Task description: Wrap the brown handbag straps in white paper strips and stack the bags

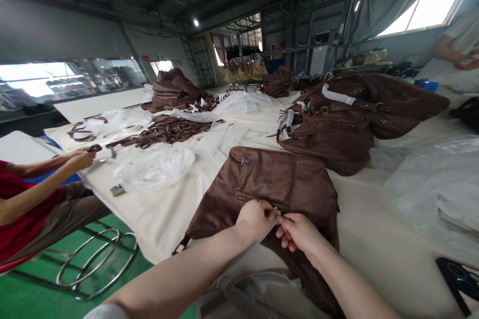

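Observation:
A brown leather bag [269,174] lies flat on the cream-covered table, with a zipped pocket across its face. Over its lower part, my left hand [257,220] pinches a thin whitish strip [258,239] that trails down toward me. My right hand [295,232] meets it at the strip's upper end, thumb and forefinger pressed together on a small pale piece there. Fingertips of both hands nearly touch, just below the pocket zip. Beneath my forearms, clear plastic and a wrapped handle [239,294] show at the bottom edge.
Brown bags [337,129] are heaped at the right, beside clear plastic [434,184]. Brown straps [164,129] and plastic bags [153,167] lie at the left. A seated person's hands [80,157] hold a strap at the left edge. A phone [458,279] rests at lower right.

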The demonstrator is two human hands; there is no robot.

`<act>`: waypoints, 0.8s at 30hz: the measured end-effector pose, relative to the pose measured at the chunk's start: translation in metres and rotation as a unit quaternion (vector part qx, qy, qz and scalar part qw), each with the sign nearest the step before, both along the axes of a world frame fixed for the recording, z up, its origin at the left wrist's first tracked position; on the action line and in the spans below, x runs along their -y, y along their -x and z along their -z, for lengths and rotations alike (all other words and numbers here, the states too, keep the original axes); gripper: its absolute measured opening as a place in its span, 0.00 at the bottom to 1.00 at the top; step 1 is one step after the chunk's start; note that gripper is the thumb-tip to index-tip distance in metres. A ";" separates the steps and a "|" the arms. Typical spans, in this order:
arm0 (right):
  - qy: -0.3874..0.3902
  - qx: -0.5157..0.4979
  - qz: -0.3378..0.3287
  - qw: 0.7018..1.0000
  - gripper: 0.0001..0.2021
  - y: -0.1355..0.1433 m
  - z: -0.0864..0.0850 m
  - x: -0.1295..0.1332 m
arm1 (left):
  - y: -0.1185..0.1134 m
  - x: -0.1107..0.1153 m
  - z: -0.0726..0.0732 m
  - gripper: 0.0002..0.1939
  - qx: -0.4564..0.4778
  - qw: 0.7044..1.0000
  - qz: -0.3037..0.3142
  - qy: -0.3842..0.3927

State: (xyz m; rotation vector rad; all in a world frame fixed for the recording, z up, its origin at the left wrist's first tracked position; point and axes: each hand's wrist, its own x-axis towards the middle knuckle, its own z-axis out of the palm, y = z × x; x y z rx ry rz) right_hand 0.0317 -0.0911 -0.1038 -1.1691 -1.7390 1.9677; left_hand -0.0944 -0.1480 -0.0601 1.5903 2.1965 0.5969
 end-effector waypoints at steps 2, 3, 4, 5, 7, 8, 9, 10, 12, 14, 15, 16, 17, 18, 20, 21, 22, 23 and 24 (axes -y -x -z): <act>-0.011 -0.004 0.003 1.000 0.13 0.000 0.000 0.000 | -0.005 0.007 -0.007 0.15 -0.082 0.996 0.021 -0.036; -0.018 -0.005 0.004 1.000 0.13 0.000 0.000 0.000 | -0.008 0.011 -0.010 0.14 -0.125 0.990 0.037 -0.051; -0.026 -0.005 0.005 1.000 0.13 0.000 -0.001 0.001 | -0.012 0.015 -0.013 0.14 -0.162 0.983 0.056 -0.060; -0.034 -0.005 0.006 0.999 0.13 -0.001 -0.002 0.002 | -0.016 0.019 -0.014 0.12 -0.192 0.976 0.077 -0.061; -0.050 -0.004 0.009 0.999 0.14 -0.002 -0.003 0.003 | -0.024 0.025 -0.014 0.10 -0.251 0.959 0.123 -0.050; -0.056 -0.003 0.009 0.998 0.14 -0.002 -0.003 0.004 | -0.027 0.028 -0.012 0.09 -0.283 0.948 0.142 -0.042; -0.061 -0.004 0.008 0.998 0.15 -0.003 -0.004 0.004 | -0.030 0.031 -0.009 0.09 -0.312 0.936 0.158 -0.037; -0.063 -0.006 0.004 0.998 0.15 -0.003 -0.004 0.004 | -0.032 0.034 -0.007 0.10 -0.339 0.925 0.168 -0.036; -0.062 -0.015 -0.009 0.998 0.15 -0.004 -0.005 0.004 | -0.033 0.037 -0.002 0.13 -0.377 0.909 0.168 -0.047; -0.041 -0.041 -0.024 0.998 0.14 -0.005 -0.007 0.004 | -0.033 0.039 0.001 0.13 -0.393 0.902 0.164 -0.062; -0.023 -0.060 -0.029 0.997 0.13 -0.005 -0.009 0.004 | -0.032 0.040 0.003 0.13 -0.398 0.900 0.162 -0.068; -0.002 -0.080 -0.032 0.996 0.14 -0.005 -0.010 0.004 | -0.032 0.040 0.004 0.13 -0.403 0.898 0.162 -0.072; 0.018 -0.094 -0.033 0.995 0.15 -0.005 -0.012 0.004 | -0.032 0.041 0.006 0.14 -0.408 0.895 0.165 -0.075; 0.031 -0.099 -0.030 0.994 0.16 -0.004 -0.012 0.005 | -0.032 0.042 0.008 0.14 -0.412 0.892 0.172 -0.076; 0.029 -0.088 -0.019 0.995 0.19 -0.004 -0.012 0.007 | -0.033 0.045 0.010 0.14 -0.411 0.888 0.194 -0.071; 0.019 -0.080 -0.014 0.997 0.19 -0.004 -0.012 0.007 | -0.033 0.047 0.009 0.14 -0.402 0.890 0.204 -0.067; 0.009 -0.076 -0.010 0.997 0.19 -0.003 -0.011 0.007 | -0.032 0.049 0.007 0.14 -0.385 0.896 0.211 -0.064; 0.002 -0.078 -0.005 0.997 0.19 -0.003 -0.010 0.007 | -0.031 0.050 0.003 0.14 -0.357 0.908 0.210 -0.064; -0.003 -0.082 -0.002 0.997 0.20 -0.003 -0.010 0.007 | -0.028 0.050 -0.002 0.14 -0.316 0.926 0.197 -0.069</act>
